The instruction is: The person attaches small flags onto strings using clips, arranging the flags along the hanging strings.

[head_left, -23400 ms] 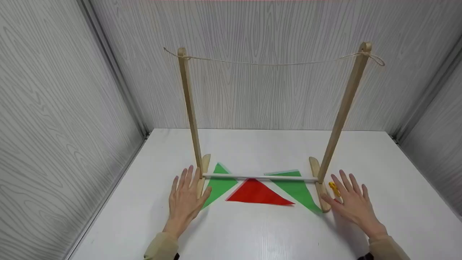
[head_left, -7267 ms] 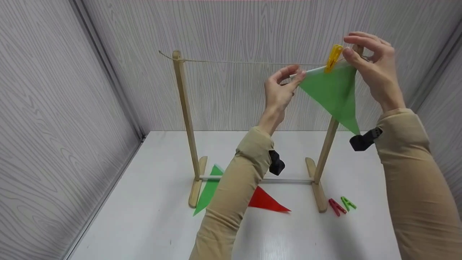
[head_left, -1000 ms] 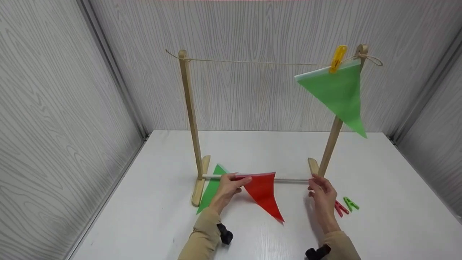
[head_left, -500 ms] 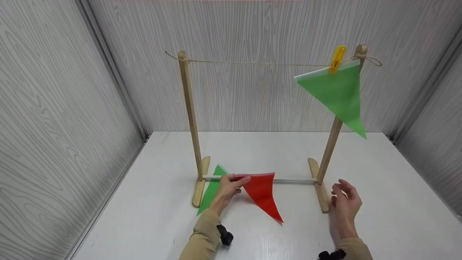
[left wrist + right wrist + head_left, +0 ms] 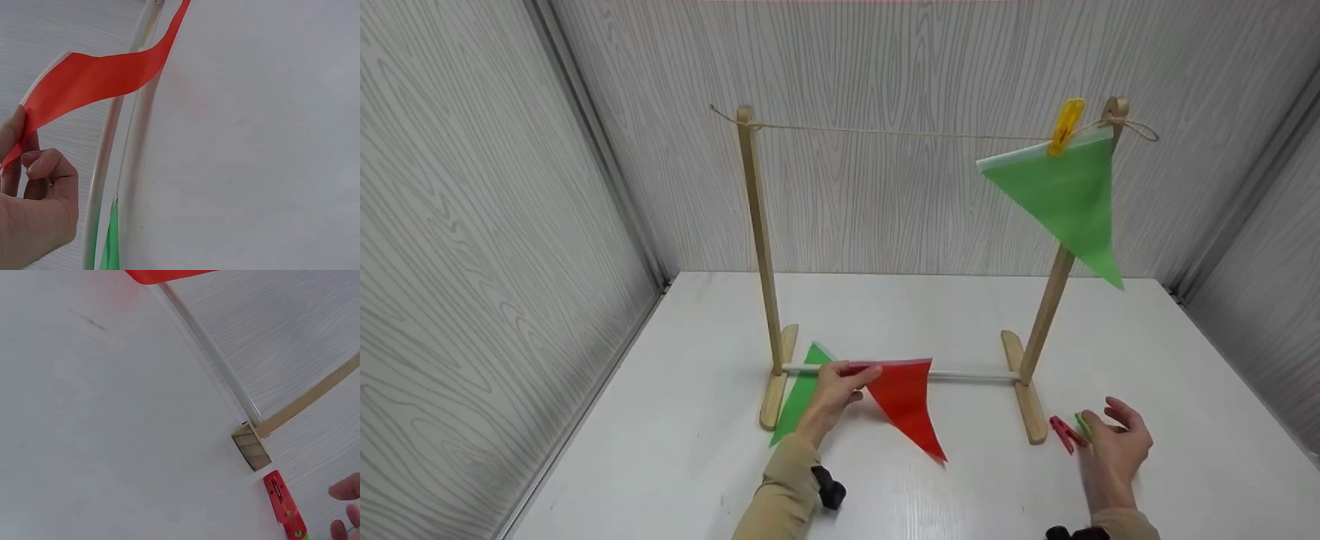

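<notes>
In the head view my left hand (image 5: 831, 394) pinches the white-edged top of a red triangular pennant (image 5: 907, 397), whose point hangs down to the right. The left wrist view shows the red pennant (image 5: 95, 81) between thumb and fingers. My right hand (image 5: 1119, 446) is at the right, thumb tip right by a small green clothespin (image 5: 1082, 424), fingers and thumb apart. A red clothespin (image 5: 1066, 435) lies just left of it. In the right wrist view the red clothespin (image 5: 284, 503) largely covers the green one, and the fingertips (image 5: 346, 488) show beside them.
A wooden stand with two posts (image 5: 757, 225) carries a string (image 5: 885, 133). A green pennant (image 5: 1065, 199) hangs from it at the right by a yellow clothespin (image 5: 1066, 126). Another green pennant (image 5: 799, 401) lies by the left foot, partly behind my left hand. A white rod (image 5: 975, 375) joins the feet.
My right hand has moved right and toward me, from beside the right post to the clothespins. The left hand stays with the red pennant. Earlier, the green pennant was hung on the string.
</notes>
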`<action>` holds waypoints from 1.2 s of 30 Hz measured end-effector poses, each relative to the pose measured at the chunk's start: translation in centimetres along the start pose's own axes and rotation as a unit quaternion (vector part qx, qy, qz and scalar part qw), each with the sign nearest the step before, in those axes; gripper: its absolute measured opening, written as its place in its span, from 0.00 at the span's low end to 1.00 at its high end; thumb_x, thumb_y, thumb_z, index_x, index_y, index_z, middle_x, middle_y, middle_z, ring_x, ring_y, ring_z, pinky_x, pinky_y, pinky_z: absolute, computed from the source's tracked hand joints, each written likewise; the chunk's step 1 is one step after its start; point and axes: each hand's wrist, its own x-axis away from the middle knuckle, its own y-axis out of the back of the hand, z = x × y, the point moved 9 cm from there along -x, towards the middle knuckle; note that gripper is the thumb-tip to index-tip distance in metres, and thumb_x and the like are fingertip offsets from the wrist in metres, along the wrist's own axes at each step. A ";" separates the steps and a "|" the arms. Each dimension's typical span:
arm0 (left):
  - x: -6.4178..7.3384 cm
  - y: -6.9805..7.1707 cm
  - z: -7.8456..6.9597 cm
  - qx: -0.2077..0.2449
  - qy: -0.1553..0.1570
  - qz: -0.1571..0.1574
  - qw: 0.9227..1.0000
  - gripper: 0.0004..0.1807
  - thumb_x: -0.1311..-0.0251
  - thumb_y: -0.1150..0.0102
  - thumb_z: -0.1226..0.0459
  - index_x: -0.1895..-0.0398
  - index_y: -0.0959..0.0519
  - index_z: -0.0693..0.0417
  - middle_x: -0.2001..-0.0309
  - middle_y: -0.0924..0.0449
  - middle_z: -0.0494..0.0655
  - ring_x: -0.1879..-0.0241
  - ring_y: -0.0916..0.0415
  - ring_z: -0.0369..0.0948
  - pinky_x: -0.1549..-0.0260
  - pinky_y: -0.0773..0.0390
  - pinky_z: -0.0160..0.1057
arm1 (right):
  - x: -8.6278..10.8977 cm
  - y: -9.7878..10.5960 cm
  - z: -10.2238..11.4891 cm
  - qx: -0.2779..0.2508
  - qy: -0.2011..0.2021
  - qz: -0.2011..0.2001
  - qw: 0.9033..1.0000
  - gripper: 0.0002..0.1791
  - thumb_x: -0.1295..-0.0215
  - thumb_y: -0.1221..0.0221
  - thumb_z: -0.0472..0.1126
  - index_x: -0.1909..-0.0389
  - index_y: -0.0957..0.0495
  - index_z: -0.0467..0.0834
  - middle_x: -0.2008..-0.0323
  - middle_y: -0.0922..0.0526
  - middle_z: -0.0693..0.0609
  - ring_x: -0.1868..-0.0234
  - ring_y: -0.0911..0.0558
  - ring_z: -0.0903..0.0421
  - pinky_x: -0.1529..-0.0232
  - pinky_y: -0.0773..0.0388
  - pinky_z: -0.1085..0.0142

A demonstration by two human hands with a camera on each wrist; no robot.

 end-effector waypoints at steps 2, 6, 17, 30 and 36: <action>0.0 0.0 0.0 -0.001 0.001 -0.001 1.000 0.20 0.40 0.29 0.56 0.52 0.16 0.61 0.66 0.14 0.41 0.63 0.28 0.40 0.66 0.26 0.34 | -0.2 -0.1 -0.3 0.047 -0.004 0.015 0.999 0.28 0.38 0.37 0.32 0.35 0.29 0.38 0.48 0.28 0.52 0.61 0.28 0.64 0.67 0.29 0.80; 0.0 0.0 0.1 0.002 0.004 -0.002 1.000 0.20 0.40 0.29 0.56 0.53 0.17 0.62 0.66 0.15 0.41 0.63 0.28 0.40 0.67 0.26 0.34 | -0.3 -0.5 -0.9 0.079 -0.028 0.040 0.996 0.32 0.37 0.41 0.29 0.31 0.32 0.38 0.36 0.32 0.43 0.50 0.27 0.56 0.68 0.29 0.79; -0.2 -0.2 0.5 0.011 0.012 0.002 1.000 0.20 0.41 0.28 0.57 0.53 0.17 0.62 0.65 0.14 0.41 0.64 0.26 0.39 0.69 0.25 0.33 | -0.6 -0.7 -0.2 0.177 -0.001 0.103 0.979 0.33 0.40 0.47 0.26 0.31 0.36 0.31 0.31 0.37 0.27 0.31 0.35 0.33 0.31 0.36 0.43; -0.3 -0.4 0.8 0.017 0.020 0.000 1.000 0.19 0.41 0.28 0.57 0.53 0.16 0.61 0.66 0.15 0.40 0.64 0.27 0.39 0.71 0.27 0.32 | -1.0 -0.8 0.5 0.261 0.045 0.137 0.954 0.29 0.40 0.42 0.29 0.36 0.32 0.27 0.40 0.29 0.25 0.41 0.27 0.33 0.39 0.29 0.43; -0.3 -0.5 0.8 0.022 0.019 0.000 1.000 0.19 0.41 0.28 0.58 0.53 0.17 0.62 0.67 0.15 0.40 0.64 0.28 0.39 0.71 0.28 0.32 | -1.0 -0.9 0.7 0.272 0.052 0.134 0.951 0.28 0.39 0.43 0.30 0.37 0.31 0.26 0.40 0.28 0.24 0.41 0.27 0.32 0.38 0.29 0.41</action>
